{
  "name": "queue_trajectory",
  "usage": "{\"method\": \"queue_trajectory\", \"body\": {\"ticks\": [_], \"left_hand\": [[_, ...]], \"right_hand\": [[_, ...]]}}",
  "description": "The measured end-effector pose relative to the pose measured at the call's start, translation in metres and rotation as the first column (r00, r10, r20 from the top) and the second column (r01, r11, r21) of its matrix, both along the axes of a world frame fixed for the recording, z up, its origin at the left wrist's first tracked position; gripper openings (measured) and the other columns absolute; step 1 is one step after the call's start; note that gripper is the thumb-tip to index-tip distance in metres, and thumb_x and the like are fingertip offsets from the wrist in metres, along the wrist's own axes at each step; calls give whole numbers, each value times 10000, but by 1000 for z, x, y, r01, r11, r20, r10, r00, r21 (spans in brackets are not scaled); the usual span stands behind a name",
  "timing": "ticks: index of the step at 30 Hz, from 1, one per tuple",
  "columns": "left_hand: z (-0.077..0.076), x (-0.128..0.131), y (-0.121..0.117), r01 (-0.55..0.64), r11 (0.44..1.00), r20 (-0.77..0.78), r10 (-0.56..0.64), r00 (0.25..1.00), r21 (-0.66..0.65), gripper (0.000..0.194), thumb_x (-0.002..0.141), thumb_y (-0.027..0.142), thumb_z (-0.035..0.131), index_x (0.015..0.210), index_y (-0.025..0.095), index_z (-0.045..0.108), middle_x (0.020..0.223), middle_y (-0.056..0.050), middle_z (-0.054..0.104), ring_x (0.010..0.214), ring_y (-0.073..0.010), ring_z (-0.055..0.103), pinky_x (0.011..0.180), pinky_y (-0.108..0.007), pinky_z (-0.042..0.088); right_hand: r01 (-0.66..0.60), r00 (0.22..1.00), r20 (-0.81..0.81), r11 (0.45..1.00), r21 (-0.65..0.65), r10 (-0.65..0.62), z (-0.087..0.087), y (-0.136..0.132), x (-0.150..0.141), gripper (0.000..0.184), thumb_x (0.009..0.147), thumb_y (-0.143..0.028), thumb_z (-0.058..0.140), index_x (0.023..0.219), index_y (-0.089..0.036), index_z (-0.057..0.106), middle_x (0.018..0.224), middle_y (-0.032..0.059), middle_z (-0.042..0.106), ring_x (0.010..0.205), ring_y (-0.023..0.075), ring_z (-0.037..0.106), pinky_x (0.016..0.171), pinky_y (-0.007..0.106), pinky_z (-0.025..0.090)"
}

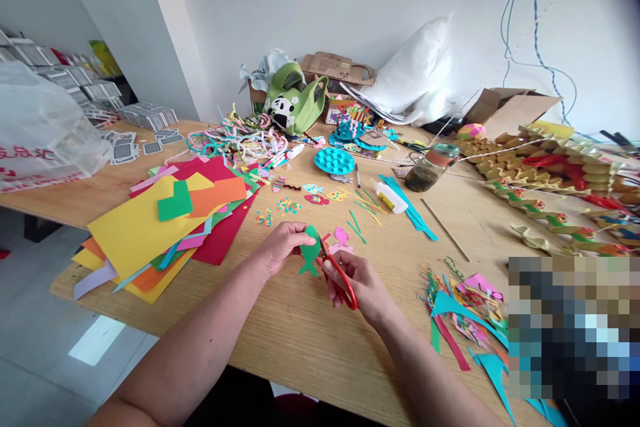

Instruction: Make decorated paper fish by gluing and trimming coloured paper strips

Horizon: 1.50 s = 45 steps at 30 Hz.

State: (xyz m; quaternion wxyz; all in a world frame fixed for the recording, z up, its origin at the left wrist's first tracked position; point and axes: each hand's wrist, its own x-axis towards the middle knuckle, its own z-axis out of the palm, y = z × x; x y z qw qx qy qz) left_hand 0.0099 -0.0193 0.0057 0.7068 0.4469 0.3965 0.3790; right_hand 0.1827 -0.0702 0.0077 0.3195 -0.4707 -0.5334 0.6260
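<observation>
My left hand (286,245) pinches a green paper fish (310,250) by its upper edge, above the table. Red-handled scissors (345,290) are in my right hand (364,283), fingers in the loops. Their blades lie right against the fish's right side; whether they are cutting into the paper I cannot tell. Pink paper fish shapes (341,236) lie just beyond the scissors. Farther back are decorated paper fish in red (317,199) and yellow (337,196), near small punched paper dots (289,207) and thin green strips (357,230).
Coloured paper sheets (145,220) are piled at the left. A glue bottle (390,197), blue strips (410,210), a glass jar (433,167) and a wooden stick (446,230) lie to the right. Paper scraps (465,313) heap near the right edge; a green panda bag (297,100) stands behind.
</observation>
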Motion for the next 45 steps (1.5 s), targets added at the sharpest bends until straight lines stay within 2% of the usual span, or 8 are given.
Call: {"method": "queue_trajectory", "body": {"ticks": [16, 45], "left_hand": [[0, 0, 0, 5, 1000, 16, -4, 1000, -9, 134, 604, 249, 670, 636, 129, 621, 609, -10, 604, 566, -108, 516, 566, -233, 410], [-1, 1, 1, -16, 1000, 19, 17, 1000, -20, 163, 577, 260, 699, 593, 134, 597, 590, -8, 601, 555, -103, 508, 570, -233, 418]], "right_hand": [[-14, 999, -48, 1000, 1, 14, -3, 0, -1, 439, 709, -588, 666, 709, -189, 483, 504, -10, 613, 369, 108, 543, 360, 190, 329], [-10, 1000, 5, 1000, -6, 10, -9, 1, 1, 431, 714, -573, 668, 699, -193, 465, 459, -18, 603, 322, 94, 498, 334, 177, 303]]}}
